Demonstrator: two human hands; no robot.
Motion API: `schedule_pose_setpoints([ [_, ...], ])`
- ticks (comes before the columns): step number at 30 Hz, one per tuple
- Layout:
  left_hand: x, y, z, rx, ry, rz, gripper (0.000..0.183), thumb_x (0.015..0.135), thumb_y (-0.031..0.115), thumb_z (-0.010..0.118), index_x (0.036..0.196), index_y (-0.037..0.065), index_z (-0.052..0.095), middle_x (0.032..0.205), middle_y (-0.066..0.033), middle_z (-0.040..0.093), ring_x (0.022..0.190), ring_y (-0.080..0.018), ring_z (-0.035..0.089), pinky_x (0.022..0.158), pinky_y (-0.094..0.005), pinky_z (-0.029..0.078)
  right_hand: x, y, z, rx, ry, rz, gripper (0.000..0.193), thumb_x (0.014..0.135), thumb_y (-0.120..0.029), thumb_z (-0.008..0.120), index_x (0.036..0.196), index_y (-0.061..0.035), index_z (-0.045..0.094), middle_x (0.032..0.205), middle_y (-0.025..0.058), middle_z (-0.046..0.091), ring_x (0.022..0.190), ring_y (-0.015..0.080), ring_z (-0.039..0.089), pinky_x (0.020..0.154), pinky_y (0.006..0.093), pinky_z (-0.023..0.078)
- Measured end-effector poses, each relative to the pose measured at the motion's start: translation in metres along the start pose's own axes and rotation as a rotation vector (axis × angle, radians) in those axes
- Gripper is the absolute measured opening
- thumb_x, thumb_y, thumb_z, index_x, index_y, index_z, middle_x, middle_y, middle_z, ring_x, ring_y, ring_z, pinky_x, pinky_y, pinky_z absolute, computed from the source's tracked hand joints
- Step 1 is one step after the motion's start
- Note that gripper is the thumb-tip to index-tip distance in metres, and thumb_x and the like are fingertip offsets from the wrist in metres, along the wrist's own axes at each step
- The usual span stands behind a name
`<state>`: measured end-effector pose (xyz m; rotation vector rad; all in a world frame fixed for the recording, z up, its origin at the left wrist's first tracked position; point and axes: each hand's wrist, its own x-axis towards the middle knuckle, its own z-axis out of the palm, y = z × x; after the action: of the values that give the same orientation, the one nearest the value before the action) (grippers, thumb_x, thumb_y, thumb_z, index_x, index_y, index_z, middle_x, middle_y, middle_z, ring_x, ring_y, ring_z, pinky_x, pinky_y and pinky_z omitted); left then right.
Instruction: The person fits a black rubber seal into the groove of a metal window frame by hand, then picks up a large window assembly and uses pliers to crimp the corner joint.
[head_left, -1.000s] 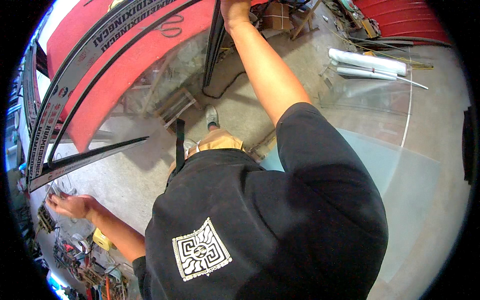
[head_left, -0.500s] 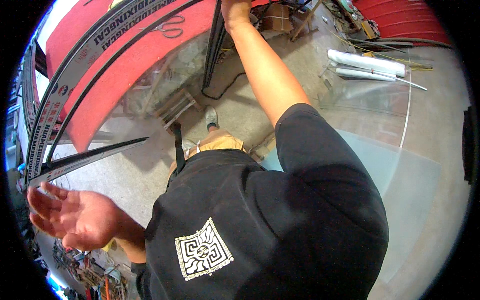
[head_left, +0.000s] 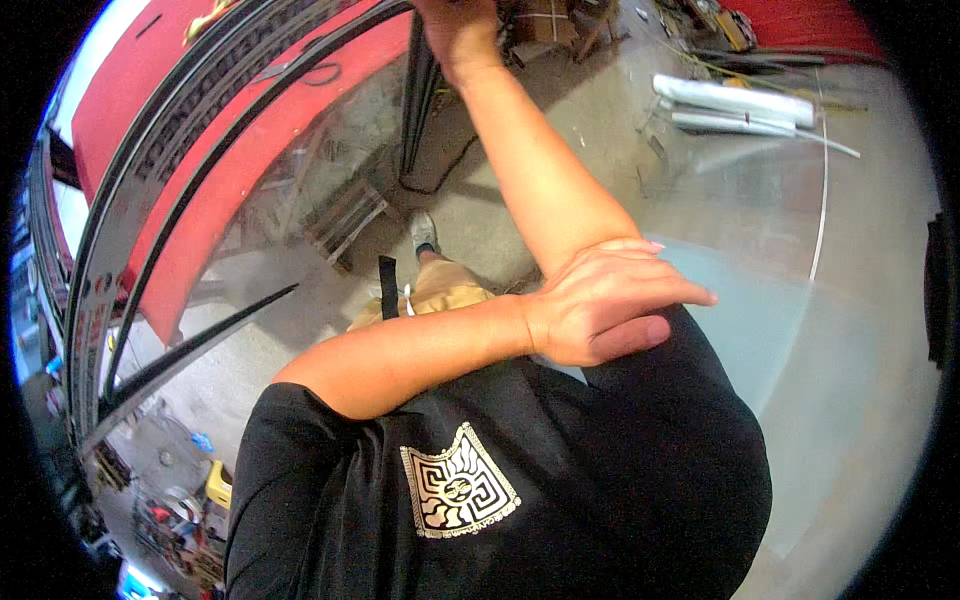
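Observation:
My left hand (head_left: 610, 305) is laid across my body onto my right arm, near the elbow and the black sleeve. Its fingers are stretched out and it holds nothing. At the top edge my right hand (head_left: 460, 35) reaches out to the corner of a dark frame (head_left: 412, 110). Its fingers are cut off by the picture's edge, so its grip is hidden. The frame's long, curved-looking bar (head_left: 165, 130) carries a printed protective strip and lies over a red tabletop (head_left: 190, 265). A lower bar (head_left: 200, 345) juts out toward me. Scissors (head_left: 318, 74) rest on the red surface.
Rolls wrapped in white (head_left: 735, 105) lie on the concrete floor to the right. Clear sheets (head_left: 730, 290) are spread beside me. A wooden stand (head_left: 345, 225) is ahead under the table side. Tools and clutter (head_left: 180, 520) fill the lower left, with a yellow item (head_left: 219, 485).
My left hand has swung from the frame's near left corner across my body onto my right arm. My right hand stays at the far corner, shifted slightly left in view.

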<state>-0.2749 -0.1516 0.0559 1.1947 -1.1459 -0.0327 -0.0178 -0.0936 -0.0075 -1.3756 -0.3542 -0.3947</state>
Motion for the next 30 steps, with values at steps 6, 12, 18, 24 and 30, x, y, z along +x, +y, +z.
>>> schedule_pose_setpoints([
  [6,0.018,0.004,-0.003,-0.207,-0.08,-0.096,0.068,0.107,0.04,0.044,0.162,0.001,0.04,0.164,-0.0151,0.047,0.152,-0.0371,0.042,0.126,-0.0531,0.025,-0.003,-0.012,-0.001,0.095,-0.046,0.132,0.049,0.089,-0.021,0.084,0.126,-0.0028,0.059,0.107,0.0032,0.071,0.094,0.0165,0.065,0.089,0.0341,0.054],
  [12,0.028,0.009,-0.001,-0.418,-0.076,-0.172,0.079,0.111,0.055,0.031,0.169,0.002,0.023,0.173,-0.0181,0.031,0.161,-0.0341,0.026,0.13,-0.0499,0.016,-0.003,-0.012,0.002,0.153,-0.054,0.097,0.045,0.088,-0.023,0.084,0.122,-0.0038,0.061,0.105,0.0021,0.069,0.093,0.0166,0.064,0.088,0.0352,0.053],
  [18,0.012,0.008,-0.032,-1.129,0.442,-0.346,0.083,0.107,0.072,0.023,0.174,0.026,0.006,0.174,-0.0197,0.026,0.159,-0.0281,0.029,0.131,-0.0448,0.014,0.0,-0.01,0.007,-0.046,-0.001,0.092,0.053,0.086,-0.03,0.087,0.123,-0.0048,0.06,0.103,0.0044,0.071,0.092,0.0174,0.064,0.087,0.0371,0.054],
  [24,-0.01,0.015,-0.055,-1.436,0.71,-0.193,0.074,0.109,0.064,0.027,0.171,0.026,0.02,0.174,-0.0256,0.022,0.161,-0.0361,0.025,0.132,-0.0514,0.019,0.006,0.01,0.009,-0.052,0.035,0.002,0.056,0.084,-0.034,0.089,0.122,-0.006,0.058,0.1,0.0035,0.071,0.088,0.0181,0.065,0.082,0.038,0.055],
  [30,-0.029,0.014,-0.064,-1.485,0.799,-0.113,0.073,0.11,0.061,0.028,0.169,0.018,0.029,0.171,-0.0277,0.028,0.16,-0.0417,0.026,0.133,-0.0574,0.017,0.007,0.024,0.012,-0.091,0.016,-0.002,0.058,0.084,-0.036,0.09,0.123,-0.0062,0.058,0.1,0.0039,0.07,0.089,0.0184,0.065,0.081,0.039,0.054],
])
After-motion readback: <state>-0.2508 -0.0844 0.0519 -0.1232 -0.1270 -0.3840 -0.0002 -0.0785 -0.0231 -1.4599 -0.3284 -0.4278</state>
